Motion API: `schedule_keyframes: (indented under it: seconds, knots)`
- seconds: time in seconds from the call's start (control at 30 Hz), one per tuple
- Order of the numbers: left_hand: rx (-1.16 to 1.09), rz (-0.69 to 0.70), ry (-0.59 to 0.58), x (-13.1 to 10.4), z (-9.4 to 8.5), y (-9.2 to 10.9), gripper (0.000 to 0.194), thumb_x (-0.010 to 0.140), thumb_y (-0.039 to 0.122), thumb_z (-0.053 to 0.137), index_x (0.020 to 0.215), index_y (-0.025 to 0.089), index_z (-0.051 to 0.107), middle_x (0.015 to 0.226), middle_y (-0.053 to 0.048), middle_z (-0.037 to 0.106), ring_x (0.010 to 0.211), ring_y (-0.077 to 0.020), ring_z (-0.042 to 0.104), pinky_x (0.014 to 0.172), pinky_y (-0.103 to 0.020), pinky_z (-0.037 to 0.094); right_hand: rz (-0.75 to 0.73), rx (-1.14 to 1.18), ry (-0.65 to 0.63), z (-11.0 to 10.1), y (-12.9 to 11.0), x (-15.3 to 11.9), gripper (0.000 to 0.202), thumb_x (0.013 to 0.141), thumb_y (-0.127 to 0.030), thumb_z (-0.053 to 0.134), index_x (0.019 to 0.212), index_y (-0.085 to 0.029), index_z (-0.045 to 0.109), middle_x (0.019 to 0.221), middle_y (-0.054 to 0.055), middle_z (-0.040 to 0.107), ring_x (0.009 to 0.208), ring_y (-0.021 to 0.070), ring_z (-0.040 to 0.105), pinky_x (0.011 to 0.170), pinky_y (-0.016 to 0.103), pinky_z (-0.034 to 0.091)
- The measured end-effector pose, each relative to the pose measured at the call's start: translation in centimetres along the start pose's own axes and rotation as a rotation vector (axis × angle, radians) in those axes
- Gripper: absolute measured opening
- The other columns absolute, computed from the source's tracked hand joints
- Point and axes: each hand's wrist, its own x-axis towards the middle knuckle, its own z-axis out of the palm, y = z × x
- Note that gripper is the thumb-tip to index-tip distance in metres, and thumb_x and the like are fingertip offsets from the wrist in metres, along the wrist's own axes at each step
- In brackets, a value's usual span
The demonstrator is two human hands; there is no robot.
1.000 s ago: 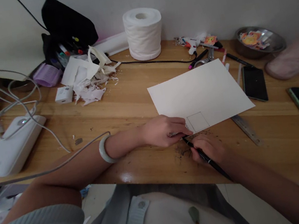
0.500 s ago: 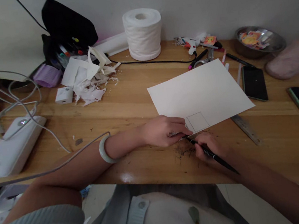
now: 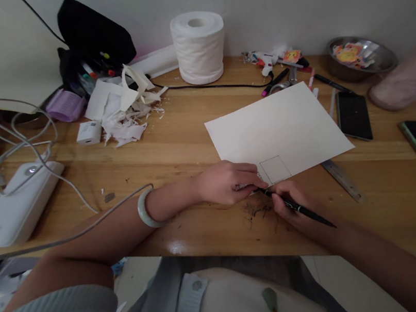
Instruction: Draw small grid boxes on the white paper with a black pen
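Note:
A white sheet of paper (image 3: 277, 124) lies tilted on the wooden table, with a small square drawn in thin dark lines near its lower edge. My left hand (image 3: 231, 181) is closed at the sheet's lower left corner, its fingertips around something small that I cannot make out. In my right hand (image 3: 289, 201) is a black pen (image 3: 304, 210), held just below the sheet with its tip close to my left fingertips. Dark ink marks show on the wood below my left hand.
Paper scraps (image 3: 126, 116), a white charger and a power bank (image 3: 16, 205) with a looped cable lie left. A white roll (image 3: 200, 47) stands behind. At right are a metal bowl (image 3: 361, 57), two phones (image 3: 354, 116) and a ruler (image 3: 342, 181) partly under the sheet.
My right hand has shifted slightly up and to the right, and the pen's rear end has risen. My left hand and the sheet have stayed in place.

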Motion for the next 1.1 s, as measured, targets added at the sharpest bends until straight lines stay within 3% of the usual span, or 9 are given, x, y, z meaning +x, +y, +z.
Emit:
schedule_keyframes:
  seconds: [0.33,0.77,1.1]
  knots:
    - [0.015,0.005,0.003,0.0,0.0,-0.1,0.026,0.079,0.011,0.045,0.099,0.016,0.061,0.082,-0.006,0.060,0.071,-0.0096,0.054,0.061,-0.018,0.039,0.017,0.071,-0.036,0.2,0.8,0.0,0.006,0.083,-0.022,0.042,0.079,-0.020,0.046,0.071,0.000,0.052,0.067,0.0129,0.052,0.058,0.024,0.044]
    - [0.004,0.006,0.011,-0.1,0.1,-0.1,0.026,0.078,0.010,0.046,0.098,0.015,0.061,0.083,-0.005,0.059,0.070,-0.0090,0.053,0.061,-0.017,0.039,-0.010,0.067,0.015,0.2,0.6,-0.3,0.004,0.081,-0.019,0.043,0.079,-0.021,0.046,0.068,-0.001,0.054,0.062,0.0128,0.053,0.055,0.026,0.045]
    - [0.017,-0.019,0.006,-0.1,0.0,0.0,0.024,0.082,0.016,0.044,0.097,0.016,0.062,0.081,-0.006,0.059,0.065,-0.0082,0.051,0.058,-0.017,0.038,-0.298,-0.037,0.131,1.5,1.1,-0.1,0.010,0.076,-0.012,0.045,0.081,-0.021,0.043,0.071,0.002,0.055,0.066,0.0143,0.055,0.059,0.029,0.047]
